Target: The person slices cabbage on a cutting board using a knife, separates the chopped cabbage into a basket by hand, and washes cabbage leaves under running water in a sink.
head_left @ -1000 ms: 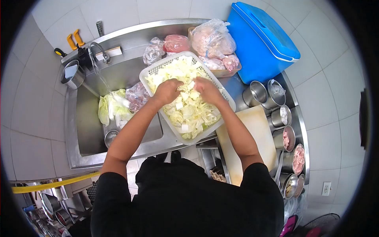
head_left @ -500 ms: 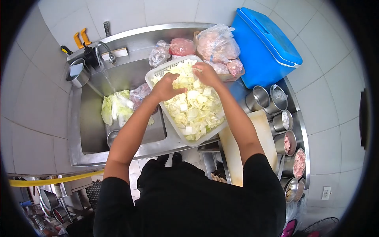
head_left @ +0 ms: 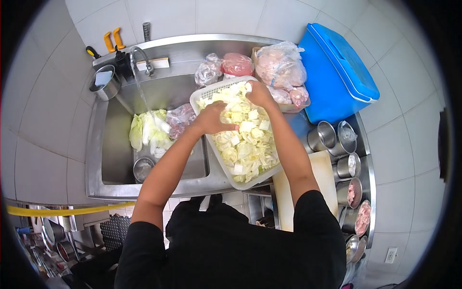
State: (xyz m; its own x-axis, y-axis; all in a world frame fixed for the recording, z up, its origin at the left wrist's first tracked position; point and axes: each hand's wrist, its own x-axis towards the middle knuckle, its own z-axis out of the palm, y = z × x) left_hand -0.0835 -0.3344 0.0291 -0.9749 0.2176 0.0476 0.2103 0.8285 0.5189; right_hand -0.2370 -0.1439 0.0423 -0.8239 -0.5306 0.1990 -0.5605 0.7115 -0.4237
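My left hand (head_left: 211,118) and right hand (head_left: 260,94) reach into pale chopped cabbage (head_left: 245,139) in the white rectangular plastic basket (head_left: 219,159), each grip loosely curled.

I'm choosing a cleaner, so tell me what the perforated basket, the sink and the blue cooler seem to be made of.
Perforated basket: probably molded plastic, off-white, semi-matte; regular holes, rounded rim.
Sink: likely stainless steel, satin finish; grey with soft, blurred reflections.
Blue cooler: apparently hard plastic, fairly glossy, with highlights on its molded lid.
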